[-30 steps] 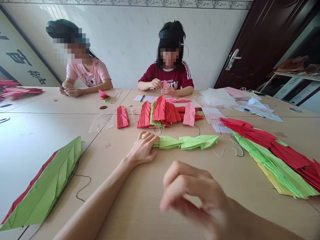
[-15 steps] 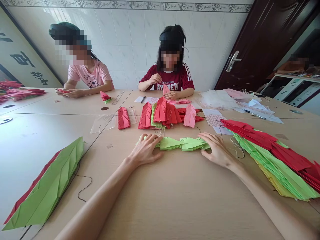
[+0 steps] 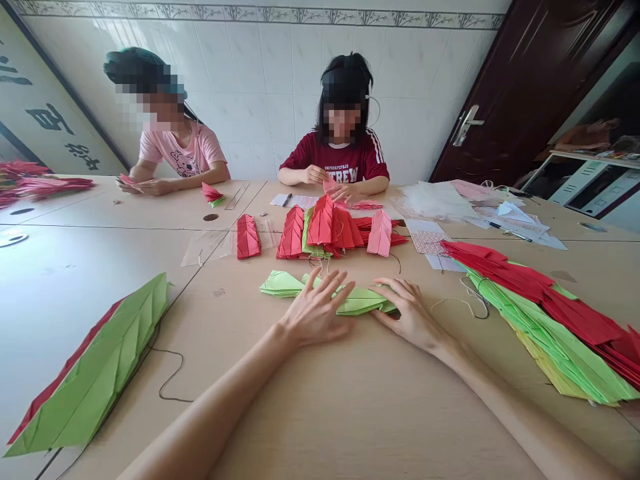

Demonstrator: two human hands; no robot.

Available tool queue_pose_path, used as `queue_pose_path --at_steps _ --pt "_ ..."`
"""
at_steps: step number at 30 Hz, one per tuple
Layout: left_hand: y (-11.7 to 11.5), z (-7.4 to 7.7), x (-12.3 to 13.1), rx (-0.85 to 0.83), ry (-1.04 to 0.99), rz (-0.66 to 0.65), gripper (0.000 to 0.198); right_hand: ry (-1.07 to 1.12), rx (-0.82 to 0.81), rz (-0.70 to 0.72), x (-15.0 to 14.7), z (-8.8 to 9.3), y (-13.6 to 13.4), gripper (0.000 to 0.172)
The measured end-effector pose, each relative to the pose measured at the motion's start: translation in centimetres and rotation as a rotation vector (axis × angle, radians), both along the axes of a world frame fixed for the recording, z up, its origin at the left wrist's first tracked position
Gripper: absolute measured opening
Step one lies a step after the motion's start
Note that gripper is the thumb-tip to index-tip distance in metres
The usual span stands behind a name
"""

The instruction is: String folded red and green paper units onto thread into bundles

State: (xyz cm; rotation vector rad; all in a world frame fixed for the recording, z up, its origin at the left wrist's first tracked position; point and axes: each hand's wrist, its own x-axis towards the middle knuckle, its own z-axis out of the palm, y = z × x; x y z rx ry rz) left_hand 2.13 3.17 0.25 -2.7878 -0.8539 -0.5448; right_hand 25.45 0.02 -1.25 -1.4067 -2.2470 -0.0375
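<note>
A string of light green folded paper pieces [image 3: 283, 283] lies across the middle of the wooden table [image 3: 350, 400]. My left hand [image 3: 317, 310] rests on its middle with fingers spread flat. My right hand [image 3: 407, 313] presses on its right end, fingers stretched over the paper. The two hands are close together, and the row is bunched between them. Only its left end shows free of my hands.
Red and pink folded pieces [image 3: 325, 227] stand behind the green row. A long red and green stack [image 3: 550, 313] lies at the right, another green stack [image 3: 95, 373] at the left. Two people [image 3: 345, 160] sit opposite, folding paper. Loose thread [image 3: 465, 300] and papers [image 3: 450, 200] lie about.
My right hand came down from near the camera onto the green row's right end. Both hands then slid inward, pushing the row shorter and leftward.
</note>
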Motion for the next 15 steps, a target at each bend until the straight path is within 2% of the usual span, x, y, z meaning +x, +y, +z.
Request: queue_pose_path --at_steps 4,6,9,15 --pt "0.0 -0.3 0.6 -0.100 -0.029 0.041 0.050 0.041 -0.122 -0.015 0.9 0.2 0.1 0.056" --pt "0.1 -0.3 0.4 -0.130 -0.041 0.056 0.044 0.066 -0.199 -0.032 1.8 0.3 0.4 0.061" --pt "0.2 -0.3 0.3 -0.134 -0.044 0.080 0.040 0.062 -0.210 -0.058 3.1 0.0 0.8 0.059" --pt "0.5 -0.6 0.3 -0.116 -0.060 0.171 0.038 -0.019 -0.070 -0.203 4.4 -1.1 1.5 0.052"
